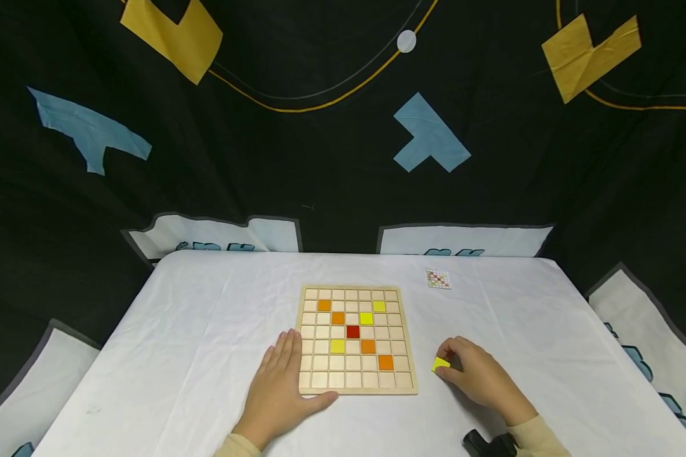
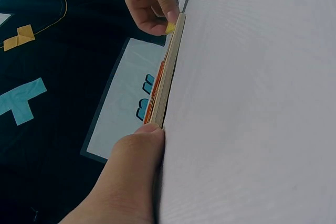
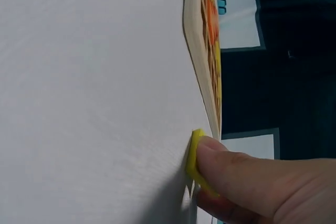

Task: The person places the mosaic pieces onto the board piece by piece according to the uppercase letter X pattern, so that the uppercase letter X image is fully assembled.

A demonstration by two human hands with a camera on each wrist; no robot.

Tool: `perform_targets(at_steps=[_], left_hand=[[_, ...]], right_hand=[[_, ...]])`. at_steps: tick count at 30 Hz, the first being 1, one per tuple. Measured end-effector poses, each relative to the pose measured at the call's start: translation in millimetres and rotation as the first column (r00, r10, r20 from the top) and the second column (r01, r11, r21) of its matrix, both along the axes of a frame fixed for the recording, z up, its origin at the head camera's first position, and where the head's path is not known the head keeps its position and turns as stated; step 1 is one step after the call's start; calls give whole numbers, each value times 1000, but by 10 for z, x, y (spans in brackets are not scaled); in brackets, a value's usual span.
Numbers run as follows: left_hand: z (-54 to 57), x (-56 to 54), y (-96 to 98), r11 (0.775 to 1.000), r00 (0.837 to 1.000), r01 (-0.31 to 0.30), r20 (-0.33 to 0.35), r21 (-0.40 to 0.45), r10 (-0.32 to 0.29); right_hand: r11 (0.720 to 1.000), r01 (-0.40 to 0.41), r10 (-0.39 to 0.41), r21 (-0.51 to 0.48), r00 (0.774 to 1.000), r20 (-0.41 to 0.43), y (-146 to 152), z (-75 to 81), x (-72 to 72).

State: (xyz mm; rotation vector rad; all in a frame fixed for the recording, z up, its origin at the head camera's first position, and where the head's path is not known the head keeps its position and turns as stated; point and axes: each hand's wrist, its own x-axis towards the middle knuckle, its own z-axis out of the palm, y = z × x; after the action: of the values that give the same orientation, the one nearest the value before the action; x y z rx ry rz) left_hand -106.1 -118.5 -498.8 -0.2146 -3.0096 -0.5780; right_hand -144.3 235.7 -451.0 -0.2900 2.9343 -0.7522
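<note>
A square wooden grid board (image 1: pixel 359 391) lies on the white table, mostly pale squares. One red tile (image 1: pixel 352 332) sits at its middle. Several orange tiles (image 1: pixel 368 346) run diagonally from upper left to lower right through it, and three yellow tiles (image 1: pixel 366 318) lie on the other diagonal. My left hand (image 1: pixel 280 387) rests at the board's left side, fingers straight along the edge and thumb at the front rim. To the right of the board, my right hand (image 1: pixel 480 376) pinches a yellow tile (image 3: pixel 193 153) between thumb and fingers, close over the cloth.
A small card with a coloured grid pattern (image 1: pixel 438 279) lies on the table behind the board, to the right. The white tablecloth (image 1: pixel 166 355) reaches back to a black curtain (image 1: pixel 331 184) with blue and gold shapes. Something black (image 1: pixel 488 444) is at my right wrist.
</note>
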Motion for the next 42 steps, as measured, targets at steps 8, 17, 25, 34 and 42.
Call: perform_targets(at_steps=[8, 17, 25, 34, 42], left_hand=[[12, 10, -11, 1000, 1000, 0, 12, 3, -1], [6, 14, 0, 1000, 1000, 3, 1, 2, -3], [14, 12, 13, 1000, 1000, -1, -5, 2, 1], [22, 11, 3, 1000, 1000, 5, -12, -7, -5], [27, 15, -1, 1000, 999, 7, -46, -11, -8]], right_hand=[[982, 7, 0, -190, 999, 38, -85, -80, -117], [948, 8, -11, -317, 1000, -6, -469, -84, -240], [904, -16, 19, -426, 1000, 3, -860, -49, -267], [875, -167, 169, -454, 985, -37, -1243, -83, -236], [866, -258, 256, -429, 965, -65, -1551, -97, -192]])
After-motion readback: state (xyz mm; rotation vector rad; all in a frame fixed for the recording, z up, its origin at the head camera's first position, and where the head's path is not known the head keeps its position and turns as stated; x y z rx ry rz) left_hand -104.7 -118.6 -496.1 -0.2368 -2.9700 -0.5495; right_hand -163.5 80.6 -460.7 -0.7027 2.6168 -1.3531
